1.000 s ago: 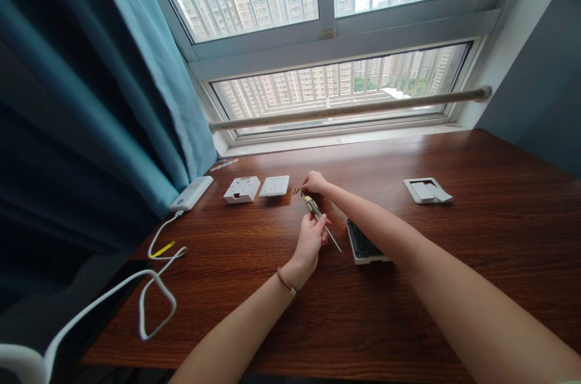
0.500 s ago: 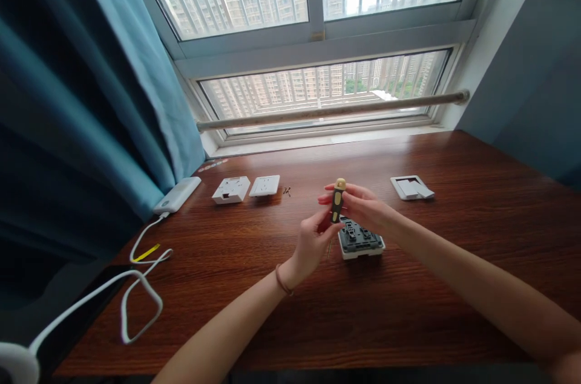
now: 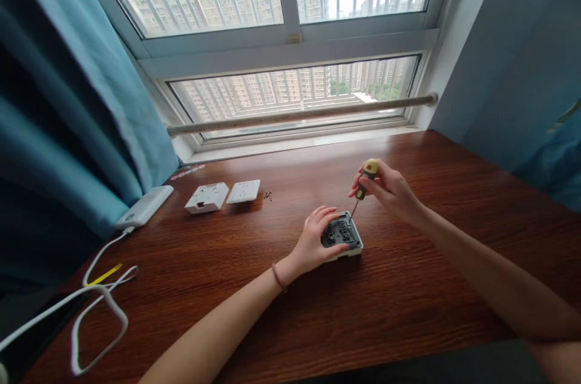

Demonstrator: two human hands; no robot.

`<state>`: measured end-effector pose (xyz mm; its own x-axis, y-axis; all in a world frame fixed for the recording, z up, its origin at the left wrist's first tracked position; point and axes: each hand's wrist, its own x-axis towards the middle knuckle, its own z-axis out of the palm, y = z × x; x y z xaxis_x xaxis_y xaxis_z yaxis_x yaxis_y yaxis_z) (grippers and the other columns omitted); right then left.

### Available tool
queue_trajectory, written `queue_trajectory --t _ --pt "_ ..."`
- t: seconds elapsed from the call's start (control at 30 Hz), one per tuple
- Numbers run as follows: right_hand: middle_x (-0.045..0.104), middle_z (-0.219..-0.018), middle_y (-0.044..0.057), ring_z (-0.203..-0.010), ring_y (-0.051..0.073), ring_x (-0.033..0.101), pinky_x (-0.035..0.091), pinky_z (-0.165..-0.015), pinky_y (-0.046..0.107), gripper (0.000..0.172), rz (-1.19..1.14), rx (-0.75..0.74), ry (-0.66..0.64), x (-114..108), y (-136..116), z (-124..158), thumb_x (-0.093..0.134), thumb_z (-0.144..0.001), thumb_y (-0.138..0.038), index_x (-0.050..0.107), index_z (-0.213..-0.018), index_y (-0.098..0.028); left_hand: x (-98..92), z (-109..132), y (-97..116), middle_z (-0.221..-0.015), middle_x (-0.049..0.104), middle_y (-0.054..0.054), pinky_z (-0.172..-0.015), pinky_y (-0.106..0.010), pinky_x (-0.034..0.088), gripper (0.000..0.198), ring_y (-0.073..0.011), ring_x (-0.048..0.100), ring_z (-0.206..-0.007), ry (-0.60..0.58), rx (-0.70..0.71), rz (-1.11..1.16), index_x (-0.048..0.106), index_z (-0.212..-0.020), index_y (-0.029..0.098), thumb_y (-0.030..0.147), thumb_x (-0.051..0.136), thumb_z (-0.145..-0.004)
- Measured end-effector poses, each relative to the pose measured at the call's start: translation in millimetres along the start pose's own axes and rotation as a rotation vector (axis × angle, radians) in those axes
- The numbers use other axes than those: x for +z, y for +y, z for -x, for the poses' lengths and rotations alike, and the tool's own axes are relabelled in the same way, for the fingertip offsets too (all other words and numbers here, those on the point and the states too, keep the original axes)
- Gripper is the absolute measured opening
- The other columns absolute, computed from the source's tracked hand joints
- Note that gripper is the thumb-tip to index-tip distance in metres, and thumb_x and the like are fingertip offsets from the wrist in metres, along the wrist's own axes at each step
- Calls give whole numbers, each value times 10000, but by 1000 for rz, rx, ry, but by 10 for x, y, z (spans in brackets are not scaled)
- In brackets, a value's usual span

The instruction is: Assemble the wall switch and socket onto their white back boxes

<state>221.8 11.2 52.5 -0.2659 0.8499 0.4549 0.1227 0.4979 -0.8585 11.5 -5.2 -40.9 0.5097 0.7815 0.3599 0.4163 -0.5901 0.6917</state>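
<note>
screwdriver (image 3: 362,190) is being gripped by fingers of the right hand (image 3: 391,188) | grey-white module (image 3: 342,234) is being held between spread fingers of the left hand (image 3: 313,240)

Gap between screws (image 3: 267,196) and left hand (image 3: 316,234) — right forearm (image 3: 481,272) bars right side

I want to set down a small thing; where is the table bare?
Bare wood: between the screws and right hand; between the forearms, nearer than the grey unit; beyond the right forearm, toward the wall. Crowded: the unit, under the left hand and screwdriver; the row of box, plate and screws; the left edge, with cable.
</note>
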Motion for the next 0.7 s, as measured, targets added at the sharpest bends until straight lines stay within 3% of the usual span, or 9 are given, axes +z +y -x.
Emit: queue_trajectory --t 0.27,0.7 --pt "616 -781 38 -676 162 663 541 -608 293 211 52 4 -86 30 63 -14 498 -874 -374 454 -922 -173 -10 15 -25 -1289 486 -107 -1052 -424 305 549 -245 404 -1208 -28 -5 43 521 -1180 220 393 693 -688" --pt "625 -811 50 -704 155 656 532 -636 287 183 66 -22 -115 33 88 16 484 -884 -352 450 -935 -179 -13 11 -3 -1289 486 -107 -1046 -449 306 537 -269 403 -1211 -30 -14 60 530 -1181 234 383 689 -690"
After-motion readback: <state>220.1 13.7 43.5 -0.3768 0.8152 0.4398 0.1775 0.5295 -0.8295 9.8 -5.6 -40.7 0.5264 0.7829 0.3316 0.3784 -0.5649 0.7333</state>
